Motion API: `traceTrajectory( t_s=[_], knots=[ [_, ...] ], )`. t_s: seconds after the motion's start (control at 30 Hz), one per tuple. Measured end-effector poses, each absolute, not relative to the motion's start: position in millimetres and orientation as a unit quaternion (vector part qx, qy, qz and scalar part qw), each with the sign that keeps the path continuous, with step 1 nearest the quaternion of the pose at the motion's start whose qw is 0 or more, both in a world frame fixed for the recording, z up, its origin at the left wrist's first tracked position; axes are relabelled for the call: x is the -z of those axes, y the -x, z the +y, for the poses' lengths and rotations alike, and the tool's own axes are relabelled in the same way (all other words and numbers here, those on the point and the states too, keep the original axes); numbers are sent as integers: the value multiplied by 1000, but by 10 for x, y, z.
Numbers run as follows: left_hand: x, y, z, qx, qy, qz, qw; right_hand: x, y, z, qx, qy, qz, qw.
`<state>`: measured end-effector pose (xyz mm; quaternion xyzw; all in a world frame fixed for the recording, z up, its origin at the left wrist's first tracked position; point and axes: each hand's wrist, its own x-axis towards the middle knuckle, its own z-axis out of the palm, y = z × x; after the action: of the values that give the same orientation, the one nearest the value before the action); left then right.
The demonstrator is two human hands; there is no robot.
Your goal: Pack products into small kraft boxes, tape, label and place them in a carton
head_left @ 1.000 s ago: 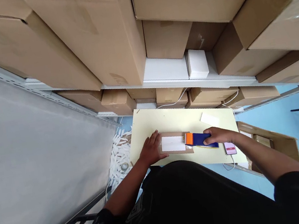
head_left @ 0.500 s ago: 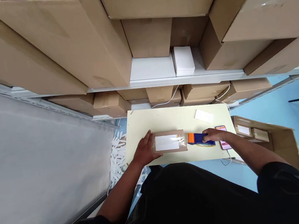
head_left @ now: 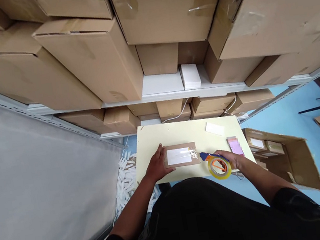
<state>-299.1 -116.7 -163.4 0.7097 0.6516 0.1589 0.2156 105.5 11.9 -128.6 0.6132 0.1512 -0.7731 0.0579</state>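
Observation:
A small cardboard box [head_left: 182, 164] lies flat on the pale yellow table [head_left: 162, 136], a white label [head_left: 178, 156] on its top and shiny clear tape over its right end. My left hand [head_left: 158, 165] grips the box's left end, fingers at the far corner and thumb along the near edge. In my right hand [head_left: 229, 158] is a blue and orange tape dispenser [head_left: 207, 156] carrying a roll of clear yellowish tape [head_left: 220, 174]. The dispenser is turned on its side, its head just right of the box and the roll over the table's front edge.
A phone [head_left: 235, 146] and a white slip [head_left: 214, 128] lie on the table. An open carton [head_left: 305, 165] with small labelled boxes stands at the right. Shelves [head_left: 160, 85] packed with cardboard boxes rise behind. White scraps [head_left: 123, 175] cover the floor at left, beside a grey wall [head_left: 40, 177].
My right hand has turned the tape dispenser over, so its roll now faces up, and brought it slightly nearer my body. My left hand stays on the box. The camera view has shifted.

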Motion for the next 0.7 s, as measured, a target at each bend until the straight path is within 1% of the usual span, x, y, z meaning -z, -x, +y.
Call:
traceTrajectory(
  t_s=[0.1,0.17,0.23,0.3,0.33,0.37,0.43,0.53,0.6,0.7],
  knots=[
    [1599,2985,-1167,-155,-716,644,223,1269,-1156,-105,754,-623,207,9],
    [1583,2982,-1154,-148,-725,634,225,1273,-1181,-201,705,-644,295,19],
    [1576,2978,-1131,-142,-727,635,222,1283,-1190,-254,600,-670,429,85],
    [1580,2977,-1105,-141,-722,642,218,1288,-1213,-284,449,-673,561,177],
    [1585,2978,-1095,-143,-719,644,217,1285,-1234,-298,388,-662,605,212],
    [1592,2979,-1090,-146,-719,644,218,1278,-1261,-314,350,-654,631,228],
    [1607,2982,-1097,-156,-720,638,223,1259,-1311,-355,341,-655,641,209],
    [1627,2967,-1142,-177,-710,638,240,1263,-1291,-432,345,-685,631,114],
    [1638,2932,-1185,-198,-685,656,247,1328,-1190,-464,293,-705,643,63],
    [1656,2850,-1265,-234,-625,701,252,1525,-986,-449,190,-705,683,41]
  ],
)
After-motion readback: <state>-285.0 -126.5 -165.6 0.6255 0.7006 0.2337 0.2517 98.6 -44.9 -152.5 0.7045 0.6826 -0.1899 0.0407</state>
